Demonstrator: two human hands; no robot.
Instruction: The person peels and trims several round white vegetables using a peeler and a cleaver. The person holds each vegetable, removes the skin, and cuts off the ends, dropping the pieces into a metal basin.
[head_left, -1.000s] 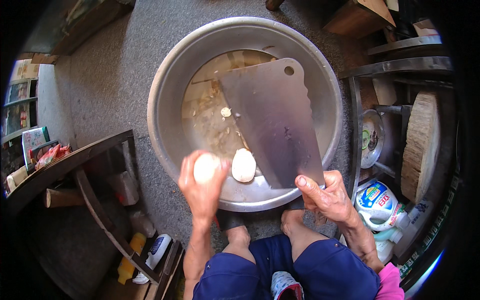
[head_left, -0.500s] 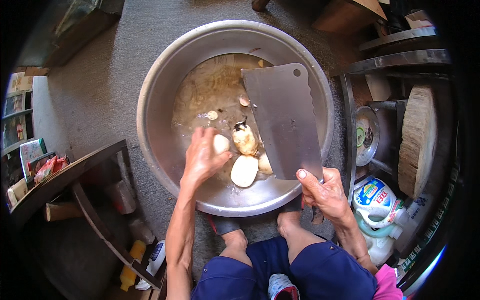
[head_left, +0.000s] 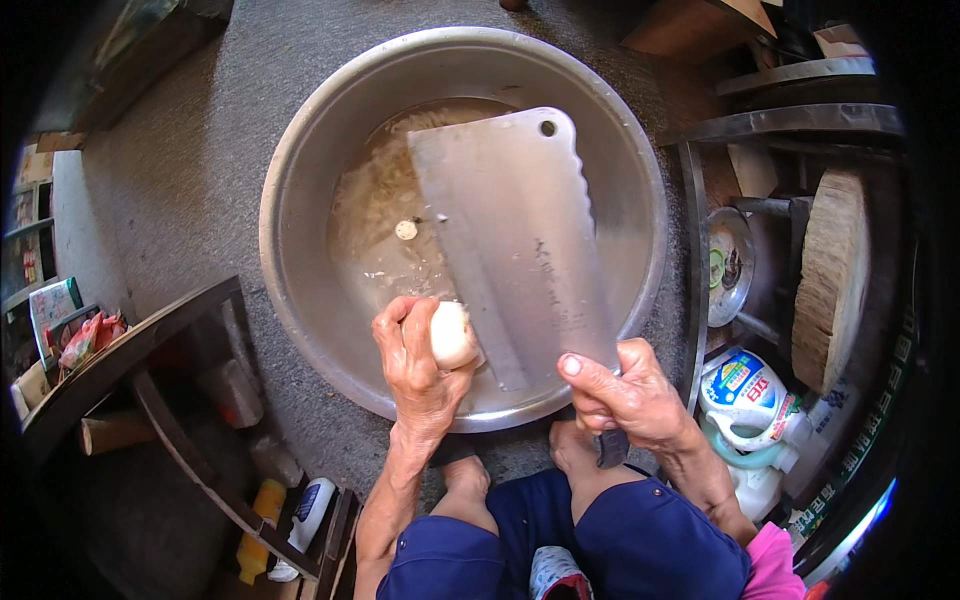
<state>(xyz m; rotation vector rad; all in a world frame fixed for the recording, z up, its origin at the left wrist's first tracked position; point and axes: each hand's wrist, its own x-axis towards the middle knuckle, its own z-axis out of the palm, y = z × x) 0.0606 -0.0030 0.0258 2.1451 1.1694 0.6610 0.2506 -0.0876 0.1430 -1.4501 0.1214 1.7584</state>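
Observation:
My left hand is closed around a pale, peeled root vegetable near the front of a large metal basin. My right hand grips a cleaver by its handle, with the broad blade spread over the right half of the basin. The blade's lower edge is close beside the vegetable; whether they touch I cannot tell. Cloudy brown water covers the basin's bottom, and a small round pale slice lies in it. The blade hides whatever is beneath it.
To the right, a rack holds a thick round chopping block, a metal bowl and a white detergent jug. A dark wooden shelf with bottles stands at the left. My knees are just below the basin.
My left hand has lifted the vegetable and drawn it toward me. The cleaver has swung left over the basin, covering the other pieces that showed in the water.

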